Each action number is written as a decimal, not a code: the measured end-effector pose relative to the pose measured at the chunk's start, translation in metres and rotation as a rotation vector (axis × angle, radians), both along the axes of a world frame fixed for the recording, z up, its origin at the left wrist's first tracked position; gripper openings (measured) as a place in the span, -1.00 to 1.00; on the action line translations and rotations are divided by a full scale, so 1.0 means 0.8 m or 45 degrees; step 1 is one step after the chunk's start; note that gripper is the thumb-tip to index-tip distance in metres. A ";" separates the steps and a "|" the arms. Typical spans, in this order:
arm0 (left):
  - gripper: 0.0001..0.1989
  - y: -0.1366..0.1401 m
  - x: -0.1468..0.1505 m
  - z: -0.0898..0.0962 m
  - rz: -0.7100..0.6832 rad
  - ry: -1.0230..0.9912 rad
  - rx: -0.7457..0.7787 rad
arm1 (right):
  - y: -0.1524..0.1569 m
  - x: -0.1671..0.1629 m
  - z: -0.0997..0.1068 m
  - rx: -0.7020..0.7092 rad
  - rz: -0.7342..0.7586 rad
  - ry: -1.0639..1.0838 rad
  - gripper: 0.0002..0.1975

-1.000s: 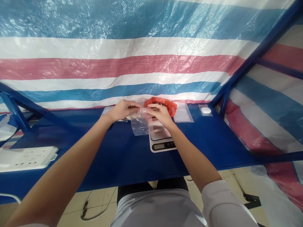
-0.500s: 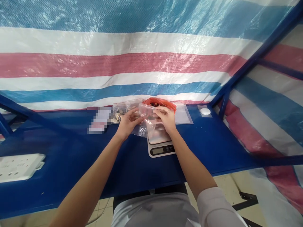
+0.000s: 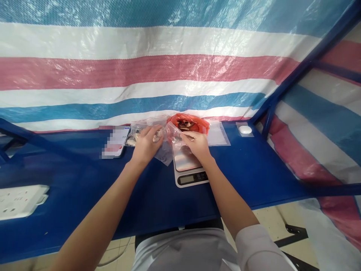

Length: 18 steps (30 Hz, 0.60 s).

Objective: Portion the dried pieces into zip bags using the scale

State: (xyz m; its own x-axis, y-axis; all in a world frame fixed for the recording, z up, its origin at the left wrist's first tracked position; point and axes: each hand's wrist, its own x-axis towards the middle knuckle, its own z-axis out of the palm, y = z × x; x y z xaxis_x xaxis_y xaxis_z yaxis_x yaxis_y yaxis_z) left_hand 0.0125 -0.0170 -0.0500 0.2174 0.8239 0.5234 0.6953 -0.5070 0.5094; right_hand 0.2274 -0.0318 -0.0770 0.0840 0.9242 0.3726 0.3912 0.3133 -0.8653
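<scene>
My right hand (image 3: 197,145) pinches the edge of a clear plastic bag (image 3: 172,131) between thumb and fingers, above the kitchen scale (image 3: 187,160). My left hand (image 3: 146,145) is apart from that bag, thumb and fingers spread and bent over clear bags of pale dried pieces (image 3: 131,140). Whether its fingertips touch them I cannot tell. Behind the scale stands an open red plastic bag (image 3: 203,126) with brown dried slices (image 3: 187,125) inside. The scale's display (image 3: 187,179) is too dim to read.
A phone (image 3: 120,141), partly blurred out, lies left of the bags. Flat clear bags (image 3: 218,133) lie right of the red bag. Farther right is a white rounded object (image 3: 245,129) on a small clear bag. A white power strip (image 3: 22,201) sits at the left on the blue table (image 3: 84,180).
My left hand has let go of the clear bag and moved left over the bags of dried pieces. My right hand still holds the clear bag. The view has shifted slightly.
</scene>
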 end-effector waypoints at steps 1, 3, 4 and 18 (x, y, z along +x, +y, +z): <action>-0.68 -0.004 0.005 0.001 -0.013 0.058 0.066 | -0.001 0.000 -0.001 0.020 -0.017 -0.044 -0.82; -0.72 -0.011 0.016 0.003 -0.101 0.140 0.119 | -0.003 0.000 -0.002 0.066 -0.047 -0.134 -0.81; -0.72 -0.013 0.021 0.003 -0.159 0.155 0.116 | -0.005 0.000 -0.002 0.088 -0.054 -0.170 -0.80; -0.65 -0.011 0.064 -0.027 -0.031 -0.862 -0.560 | -0.013 -0.004 -0.010 0.341 -0.094 -0.745 -0.78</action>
